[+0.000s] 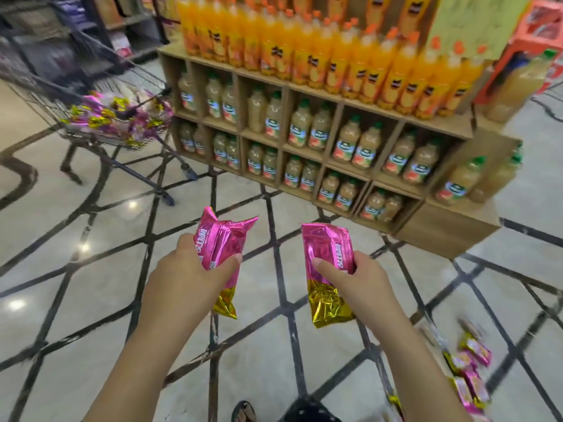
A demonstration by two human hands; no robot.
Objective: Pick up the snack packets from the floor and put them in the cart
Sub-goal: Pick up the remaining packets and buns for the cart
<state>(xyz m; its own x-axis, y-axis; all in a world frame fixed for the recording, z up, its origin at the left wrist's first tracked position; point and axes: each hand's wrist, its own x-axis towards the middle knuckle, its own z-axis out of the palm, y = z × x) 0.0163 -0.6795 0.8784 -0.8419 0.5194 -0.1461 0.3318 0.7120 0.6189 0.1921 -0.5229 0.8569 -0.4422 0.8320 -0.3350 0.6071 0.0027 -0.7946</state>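
Head view: both hands are loaded, well short of the cart (45, 95). Nearer the cart, the left hand (195, 269) curls round a pink-and-gold snack packet (219, 239), perhaps two pressed together. The right hand (356, 275) grips a second packet (329, 254), thumb on its face. Heaped packets (115, 117) already fill the cart. Loose packets (469, 367) lie on the floor, far from the cart. It looks like the carry leg; next comes reaching over the cart's rim and letting go.
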